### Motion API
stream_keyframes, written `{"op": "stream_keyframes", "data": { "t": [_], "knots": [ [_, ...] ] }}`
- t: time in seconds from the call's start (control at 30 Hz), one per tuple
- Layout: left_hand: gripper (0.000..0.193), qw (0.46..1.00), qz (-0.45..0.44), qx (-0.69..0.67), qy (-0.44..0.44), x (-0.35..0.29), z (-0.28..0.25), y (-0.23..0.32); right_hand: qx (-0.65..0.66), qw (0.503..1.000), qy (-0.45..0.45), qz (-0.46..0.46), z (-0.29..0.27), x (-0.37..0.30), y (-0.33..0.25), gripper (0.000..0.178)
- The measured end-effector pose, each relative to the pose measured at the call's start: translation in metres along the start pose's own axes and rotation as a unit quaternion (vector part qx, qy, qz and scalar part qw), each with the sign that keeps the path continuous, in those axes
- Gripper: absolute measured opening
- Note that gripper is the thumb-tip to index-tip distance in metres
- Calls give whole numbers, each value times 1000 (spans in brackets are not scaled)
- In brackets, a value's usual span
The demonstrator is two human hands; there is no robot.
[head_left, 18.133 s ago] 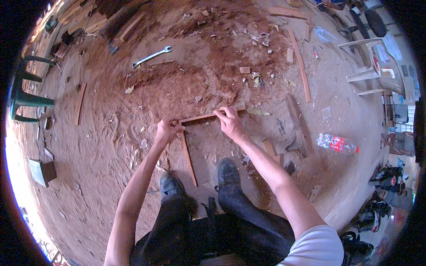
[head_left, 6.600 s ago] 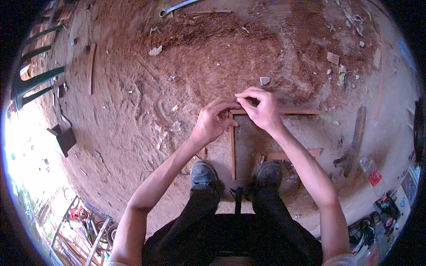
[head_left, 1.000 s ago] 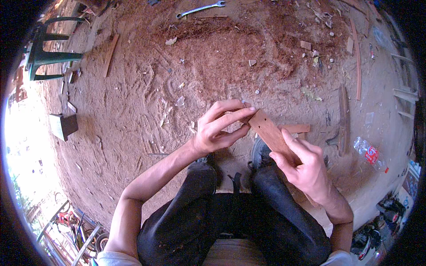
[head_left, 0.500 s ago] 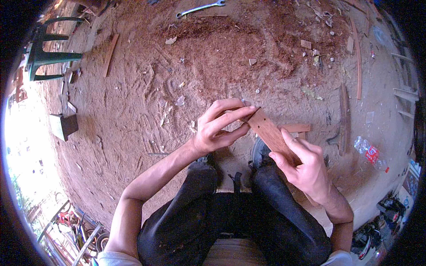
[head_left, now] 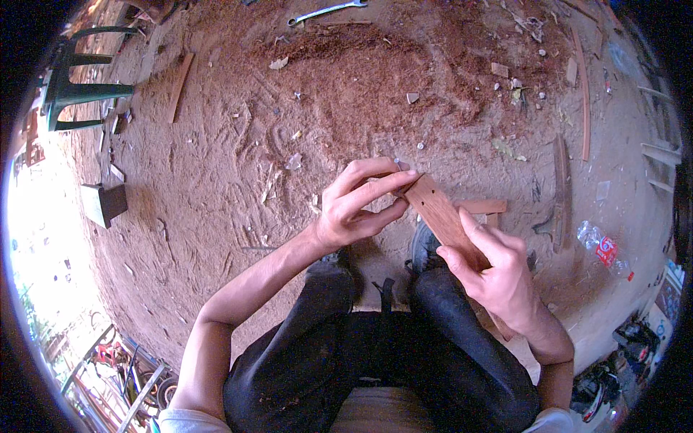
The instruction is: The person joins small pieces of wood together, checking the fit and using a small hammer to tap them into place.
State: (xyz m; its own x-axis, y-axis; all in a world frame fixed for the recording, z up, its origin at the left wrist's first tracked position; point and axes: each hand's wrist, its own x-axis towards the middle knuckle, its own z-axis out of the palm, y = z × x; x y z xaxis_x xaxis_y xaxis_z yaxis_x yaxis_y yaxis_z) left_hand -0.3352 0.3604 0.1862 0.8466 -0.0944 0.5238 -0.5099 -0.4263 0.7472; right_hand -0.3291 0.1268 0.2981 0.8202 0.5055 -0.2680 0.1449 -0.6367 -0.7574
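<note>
A reddish-brown wooden piece (head_left: 449, 220) with two small dark holes near its far end slants over my right knee. My right hand (head_left: 494, 267) is closed round its near part, thumb on the upper face. At the far end, the fingers of my left hand (head_left: 361, 202) pinch the edge; something dark shows between the fingertips, too small to make out. A crosswise wooden bar (head_left: 482, 206) shows just behind the piece; whether they are joined I cannot tell. Below my right wrist another wood end (head_left: 499, 326) sticks out.
Sandy ground with sawdust bears a wrench (head_left: 326, 12) at the far edge, a plastic bottle (head_left: 605, 249) at right and wood strips (head_left: 582, 94). A green plastic chair (head_left: 86, 92) and a dark box-like block (head_left: 105, 204) stand left. My shoes and knees are below my hands.
Both hands stay nearly in place on the wooden piece. A wood end now shows below my right wrist, so the piece or something joined to it has tilted slightly.
</note>
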Motion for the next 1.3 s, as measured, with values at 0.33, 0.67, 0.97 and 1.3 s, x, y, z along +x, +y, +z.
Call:
{"op": "stream_keyframes", "data": {
  "t": [0.33,0.67,0.97,1.3],
  "knots": [
    [52,999,-3,-29,-14,2,-2,2,9,1000,2,-9,1,0,6,52],
    [50,999,9,-22,-25,3,-4,4,-13,999,21,-22,8,0,8,52],
    [40,995,-9,-75,-65,13,-11,13,-26,999,29,-20,6,0,9,51],
    [32,992,-72,-102,-33,20,-11,16,-31,997,49,-41,3,8,12,49]
  ]
}}
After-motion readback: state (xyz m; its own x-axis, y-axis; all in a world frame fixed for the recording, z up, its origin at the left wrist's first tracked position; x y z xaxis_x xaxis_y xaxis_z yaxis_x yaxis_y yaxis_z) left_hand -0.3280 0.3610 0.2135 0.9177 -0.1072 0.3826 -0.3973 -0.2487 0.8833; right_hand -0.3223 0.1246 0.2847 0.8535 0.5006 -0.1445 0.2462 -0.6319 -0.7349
